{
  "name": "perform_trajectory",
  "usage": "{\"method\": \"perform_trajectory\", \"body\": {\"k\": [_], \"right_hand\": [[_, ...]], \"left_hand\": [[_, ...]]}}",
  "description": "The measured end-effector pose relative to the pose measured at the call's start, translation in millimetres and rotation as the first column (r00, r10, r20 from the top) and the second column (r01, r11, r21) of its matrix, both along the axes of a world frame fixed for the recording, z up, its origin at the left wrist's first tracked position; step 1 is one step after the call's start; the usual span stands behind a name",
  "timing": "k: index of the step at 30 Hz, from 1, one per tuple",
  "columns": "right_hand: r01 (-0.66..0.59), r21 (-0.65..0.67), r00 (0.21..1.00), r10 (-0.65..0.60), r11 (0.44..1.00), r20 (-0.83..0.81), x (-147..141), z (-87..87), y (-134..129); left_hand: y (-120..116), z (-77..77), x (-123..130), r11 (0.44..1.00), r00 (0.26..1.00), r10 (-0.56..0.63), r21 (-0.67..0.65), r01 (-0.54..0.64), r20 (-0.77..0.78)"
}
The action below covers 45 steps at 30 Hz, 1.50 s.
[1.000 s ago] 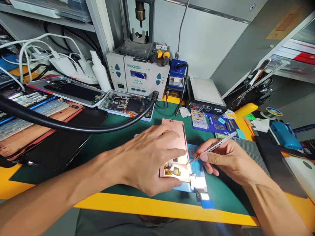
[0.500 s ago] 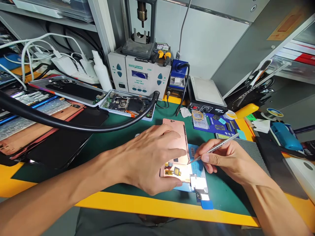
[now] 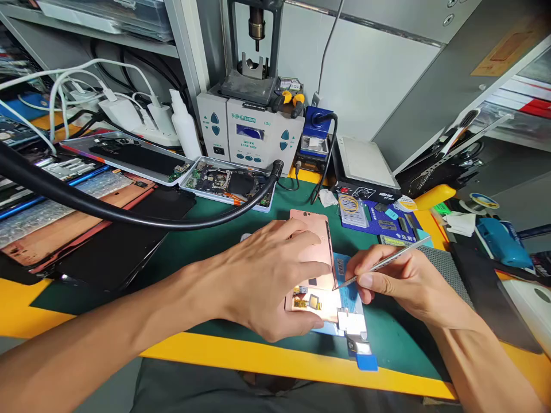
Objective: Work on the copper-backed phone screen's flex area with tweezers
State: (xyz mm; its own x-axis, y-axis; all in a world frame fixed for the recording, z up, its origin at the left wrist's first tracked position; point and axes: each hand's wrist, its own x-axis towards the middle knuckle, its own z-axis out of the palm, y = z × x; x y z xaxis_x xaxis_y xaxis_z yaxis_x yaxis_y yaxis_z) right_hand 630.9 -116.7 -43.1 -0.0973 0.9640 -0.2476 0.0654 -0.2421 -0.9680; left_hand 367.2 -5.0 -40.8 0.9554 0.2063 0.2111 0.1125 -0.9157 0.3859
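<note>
A copper-pink phone frame [image 3: 321, 244] lies over a blue sheet [image 3: 350, 295] on the green mat. My left hand [image 3: 275, 275] spans the frame from the left, fingers spread across its face and thumb near its lower edge, gripping it in place. Between the thumb and fingers of my right hand [image 3: 396, 281] is a thin silver pen-shaped tool [image 3: 390, 260], held slanted. Its pointed tip meets the frame's right edge. A small square part on a gold flex cable [image 3: 315, 302] shows on the frame's lower end. From the bottom right corner a silver-and-blue ribbon [image 3: 359, 344] hangs off.
A thick black hose [image 3: 172, 223] arches across the left from the soldering station [image 3: 253, 135]. An opened device with circuit boards [image 3: 219, 180] lies before the station. Dark panels [image 3: 116, 246] are stacked at left. A heating plate [image 3: 365, 169] and blue tool card [image 3: 387, 221] stand at right.
The whole view has shifted slightly, so things appear a little further right. Both hands keep their grips, and the tool's tip stays at the frame's right edge.
</note>
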Motion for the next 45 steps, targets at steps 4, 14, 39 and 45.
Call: {"method": "perform_trajectory", "body": {"k": [4, 14, 39, 45], "right_hand": [[-0.005, 0.005, 1.000, 0.005, 1.000, -0.004, 2.2, -2.2, -0.9], [-0.019, 0.009, 1.000, 0.019, 1.000, 0.004, 1.7, 1.6, -3.3], [-0.029, 0.060, 1.000, 0.029, 0.998, 0.009, 1.7, -0.7, -3.8], [-0.021, 0.070, 1.000, 0.020, 0.997, 0.019, 1.7, -1.4, -4.9]], "left_hand": [[-1.8, -1.1, -0.9, 1.000, 1.000, 0.022, 0.022, -0.021, -0.004], [-1.0, 1.0, 0.5, 1.000, 1.000, -0.007, 0.015, 0.007, 0.005], [-2.7, 2.2, 2.1, 1.000, 1.000, 0.001, -0.017, -0.001, 0.015], [-1.8, 1.5, 1.0, 1.000, 1.000, -0.003, -0.010, 0.003, 0.026]]}}
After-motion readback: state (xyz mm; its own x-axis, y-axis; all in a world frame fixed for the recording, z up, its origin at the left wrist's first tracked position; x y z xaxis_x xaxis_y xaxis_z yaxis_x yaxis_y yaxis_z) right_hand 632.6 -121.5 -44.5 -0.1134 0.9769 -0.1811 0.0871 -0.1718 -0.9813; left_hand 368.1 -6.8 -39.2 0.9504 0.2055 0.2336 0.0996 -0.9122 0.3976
